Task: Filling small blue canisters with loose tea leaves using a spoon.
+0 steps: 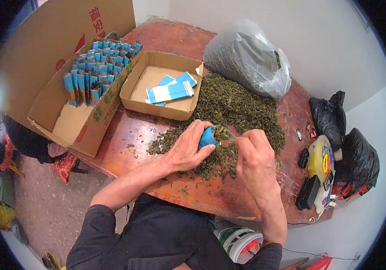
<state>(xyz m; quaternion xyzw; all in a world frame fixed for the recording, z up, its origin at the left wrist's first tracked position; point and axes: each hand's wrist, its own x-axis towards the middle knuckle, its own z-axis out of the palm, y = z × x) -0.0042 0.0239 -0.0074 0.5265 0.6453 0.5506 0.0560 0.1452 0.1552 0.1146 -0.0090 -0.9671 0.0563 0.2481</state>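
Observation:
Wrapped around a small blue packet, my left hand keeps its mouth open towards the right. My right hand grips the handle of a metal spoon. Dried green leaves sit at the packet's mouth, where the spoon's bowl is mostly hidden. Beneath and behind both hands spreads a large heap of dried leaves on the reddish-brown wooden table.
A shallow cardboard box holds several flat blue packets. Left of it, a larger cardboard carton contains rows of upright filled packets. A clear plastic bag of leaves stands behind the heap. Black plastic bags lie at the right.

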